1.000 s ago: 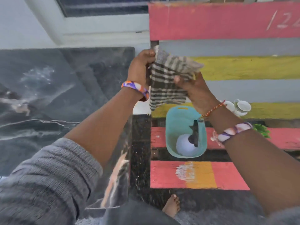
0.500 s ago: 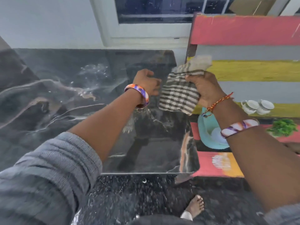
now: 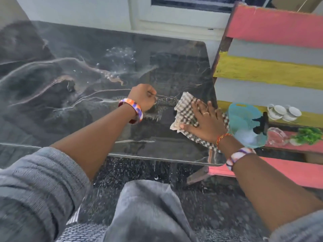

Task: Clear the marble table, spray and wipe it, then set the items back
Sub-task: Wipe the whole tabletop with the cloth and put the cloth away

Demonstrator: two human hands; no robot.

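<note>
The dark marble table [image 3: 73,81] fills the left and middle, bare, with spray droplets near its far middle. A brown-and-white checked cloth [image 3: 185,109] lies flat on the table's right side. My right hand [image 3: 205,122] presses flat on it with fingers spread. My left hand [image 3: 144,96] hovers in a loose fist just left of the cloth, holding nothing. On the painted slat bench to the right sit a teal basin [image 3: 241,119] with a black-topped spray bottle [image 3: 261,123], two white cups [image 3: 284,111], a glass dish [image 3: 277,138] and a green plant [image 3: 307,135].
The pink, yellow and grey slat bench [image 3: 272,70] stands close against the table's right edge. A white window frame [image 3: 174,20] runs behind the table. Speckled black floor [image 3: 132,172] shows below the table's near edge, above my grey-clad knee.
The cloth was held up in both hands over the bench; now it lies on the table under my flat right hand. My left hand has let go of it.
</note>
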